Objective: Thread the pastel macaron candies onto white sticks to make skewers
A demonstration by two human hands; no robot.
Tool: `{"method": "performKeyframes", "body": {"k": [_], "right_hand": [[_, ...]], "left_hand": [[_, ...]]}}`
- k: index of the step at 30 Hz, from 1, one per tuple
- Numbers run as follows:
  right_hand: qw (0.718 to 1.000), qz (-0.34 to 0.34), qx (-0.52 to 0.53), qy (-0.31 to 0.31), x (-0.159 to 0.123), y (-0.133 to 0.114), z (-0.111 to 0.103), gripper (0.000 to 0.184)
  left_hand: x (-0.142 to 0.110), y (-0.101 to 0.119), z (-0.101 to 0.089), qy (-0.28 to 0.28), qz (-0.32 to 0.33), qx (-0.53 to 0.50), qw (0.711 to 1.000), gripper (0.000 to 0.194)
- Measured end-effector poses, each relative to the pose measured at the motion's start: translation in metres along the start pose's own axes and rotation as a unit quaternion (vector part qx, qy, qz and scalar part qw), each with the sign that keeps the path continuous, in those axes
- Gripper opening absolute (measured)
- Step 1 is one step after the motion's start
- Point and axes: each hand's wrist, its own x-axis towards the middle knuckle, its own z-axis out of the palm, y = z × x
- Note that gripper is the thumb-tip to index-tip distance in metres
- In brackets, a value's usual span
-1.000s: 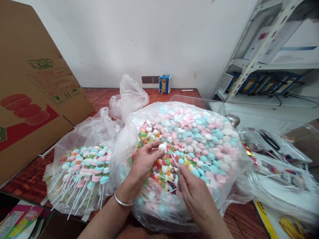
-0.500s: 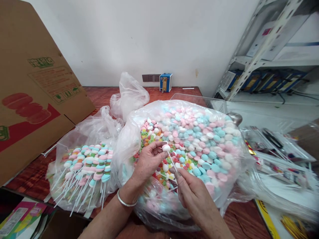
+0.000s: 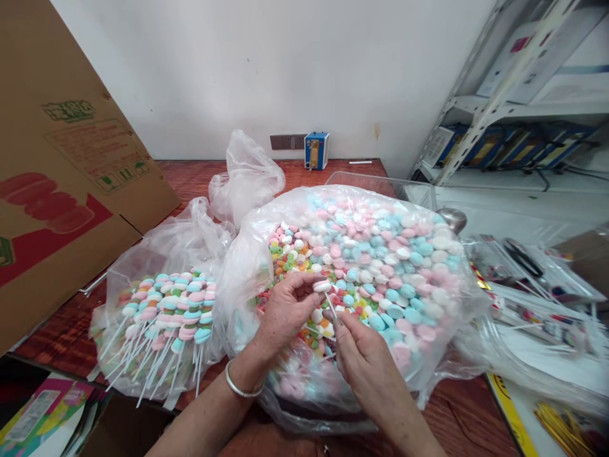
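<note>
My left hand pinches a white and pink marshmallow between thumb and fingers. In my right hand is a thin white stick, its upper end touching the marshmallow's underside; whether it has gone in I cannot tell. Both hands are over a large clear plastic bag full of loose pink, blue and white marshmallows. Small multicoloured ring-shaped candies lie at its open left part. To the left, a pile of finished-looking marshmallow skewers rests on another plastic bag, sticks pointing towards me.
A big cardboard box stands at left. Behind the bags are a small blue device and a clear plastic tray. On the right are a metal bowl, packaged items, yellow ties and white shelving.
The marshmallow has turned in my left hand and now shows pink along with white. Both hands stay close together, and the view has shifted slightly.
</note>
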Motion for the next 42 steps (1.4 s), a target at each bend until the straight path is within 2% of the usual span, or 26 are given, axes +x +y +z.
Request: {"method": "performKeyframes", "body": {"k": [3, 6, 8, 10, 13, 16, 20, 25, 30, 32, 34, 38, 40, 42], "right_hand": [[0.998, -0.021, -0.059, 0.02, 0.004, 0.008, 0.004, 0.032], [0.983, -0.033, -0.182, 0.016, 0.011, 0.015, 0.001, 0.03], [0.948, -0.022, -0.315, 0.03, 0.015, 0.017, -0.007, 0.026], [0.895, -0.01, -0.442, 0.062, 0.016, 0.015, -0.016, 0.03], [0.839, -0.011, -0.54, 0.06, 0.015, 0.009, -0.025, 0.025], [0.817, -0.006, -0.576, 0.028, 0.015, 0.002, -0.024, 0.019], [0.806, -0.009, -0.592, 0.011, 0.023, -0.008, -0.016, 0.02], [0.8, 0.01, -0.6, -0.022, 0.033, -0.027, -0.01, 0.021], [0.779, -0.022, -0.625, -0.043, 0.039, -0.037, -0.003, 0.019], [0.783, -0.032, -0.619, -0.045, 0.042, -0.035, -0.003, 0.018], [0.793, -0.031, -0.607, -0.051, 0.042, -0.03, -0.007, 0.02], [0.808, -0.01, -0.588, -0.019, 0.033, -0.017, -0.021, 0.021], [0.807, 0.003, -0.591, 0.005, 0.026, -0.014, -0.026, 0.02], [0.803, 0.005, -0.595, 0.01, 0.02, -0.015, -0.027, 0.018]], "left_hand": [[-0.009, -0.004, 0.003, -0.013, 0.056, 0.063, 0.996, 0.02], [-0.019, -0.004, 0.003, -0.026, 0.131, 0.2, 0.971, 0.031], [-0.023, -0.003, 0.0, -0.019, 0.147, 0.263, 0.953, 0.042], [-0.023, -0.002, -0.006, 0.018, 0.147, 0.301, 0.942, 0.048], [-0.018, -0.002, -0.017, 0.077, 0.18, 0.37, 0.908, 0.038], [-0.01, -0.002, -0.024, 0.082, 0.224, 0.458, 0.856, 0.025], [-0.002, -0.001, -0.023, 0.058, 0.236, 0.552, 0.797, 0.018], [0.005, 0.0, -0.012, 0.022, 0.21, 0.634, 0.743, 0.012], [0.012, -0.001, -0.004, -0.002, 0.203, 0.686, 0.698, 0.013], [0.015, -0.003, -0.004, -0.006, 0.201, 0.682, 0.703, 0.015], [0.017, -0.004, -0.007, -0.001, 0.198, 0.66, 0.724, 0.016], [0.018, 0.0, -0.018, 0.007, 0.183, 0.573, 0.799, 0.01], [0.019, 0.005, -0.023, 0.01, 0.167, 0.525, 0.835, 0.01], [0.019, 0.01, -0.026, 0.02, 0.151, 0.489, 0.859, 0.011]]}}
